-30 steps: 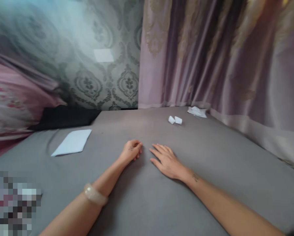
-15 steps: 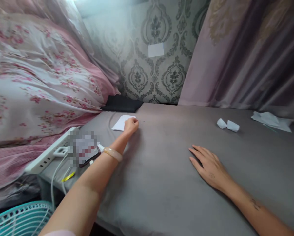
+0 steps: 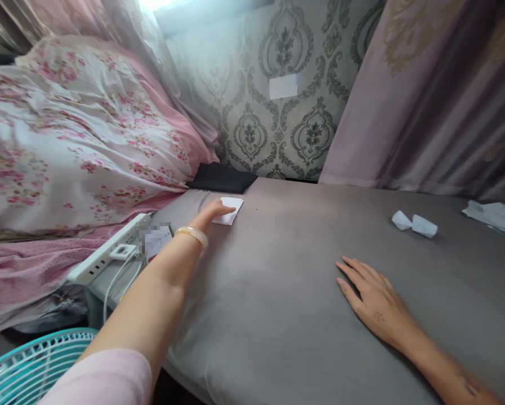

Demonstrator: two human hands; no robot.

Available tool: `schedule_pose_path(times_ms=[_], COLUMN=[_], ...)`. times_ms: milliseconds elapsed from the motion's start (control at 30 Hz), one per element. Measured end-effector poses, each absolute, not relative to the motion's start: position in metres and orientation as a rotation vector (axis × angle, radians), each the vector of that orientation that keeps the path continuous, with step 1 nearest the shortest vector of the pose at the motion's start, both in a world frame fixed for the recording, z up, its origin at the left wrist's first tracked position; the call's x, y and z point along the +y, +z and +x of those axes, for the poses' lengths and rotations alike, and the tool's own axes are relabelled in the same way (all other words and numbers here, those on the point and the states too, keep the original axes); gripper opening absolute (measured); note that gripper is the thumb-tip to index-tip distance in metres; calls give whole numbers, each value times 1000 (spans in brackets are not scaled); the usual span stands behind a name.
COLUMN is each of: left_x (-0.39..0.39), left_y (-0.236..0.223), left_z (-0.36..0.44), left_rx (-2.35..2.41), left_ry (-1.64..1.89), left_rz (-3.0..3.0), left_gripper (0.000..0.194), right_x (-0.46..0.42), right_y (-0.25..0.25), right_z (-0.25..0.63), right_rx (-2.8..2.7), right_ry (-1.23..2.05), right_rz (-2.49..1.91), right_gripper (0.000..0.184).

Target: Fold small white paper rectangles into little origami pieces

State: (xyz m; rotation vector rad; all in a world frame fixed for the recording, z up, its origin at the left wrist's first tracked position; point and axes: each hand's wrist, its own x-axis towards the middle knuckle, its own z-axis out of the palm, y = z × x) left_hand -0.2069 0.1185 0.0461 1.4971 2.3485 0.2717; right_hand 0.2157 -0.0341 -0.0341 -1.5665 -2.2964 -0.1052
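My left hand (image 3: 213, 214) reaches far forward on the left and lies flat, fingers stretched out, on a white sheet of paper (image 3: 231, 209) on the grey cloth-covered surface (image 3: 277, 292). A pale bangle (image 3: 192, 234) circles that wrist. Over on the right, my right hand (image 3: 372, 300) rests palm down on the grey cloth with its fingers spread and nothing in it. A small folded white paper piece (image 3: 415, 224) lies beyond the right hand, apart from it.
A crumpled white paper (image 3: 495, 216) lies at the far right by the curtain (image 3: 425, 95). A white power strip (image 3: 108, 254) with cables sits at the left edge beside floral bedding (image 3: 66, 146). A teal fan (image 3: 32, 363) stands at bottom left; a black cushion (image 3: 222, 180) is at the back.
The view swung left. My left hand reached from the middle out to the white sheet, and its curled fingers have opened flat onto it. The right hand stayed flat on the cloth.
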Motion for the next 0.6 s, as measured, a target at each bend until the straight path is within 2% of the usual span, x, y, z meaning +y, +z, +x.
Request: schedule_pose_path(times_ms=[367, 600], left_x=[139, 149], left_y=[61, 58], left_z=[-210, -207], left_rx=[2252, 2312], left_ry=[76, 129], left_rz=[1442, 1606], left_gripper=[84, 78], right_x=[-37, -36], right_y=[-30, -33], right_z=[215, 217], right_rx=[-2336, -2346], right_ry=[-104, -104], right_rz=[-1586, -1571], right_gripper=[51, 53])
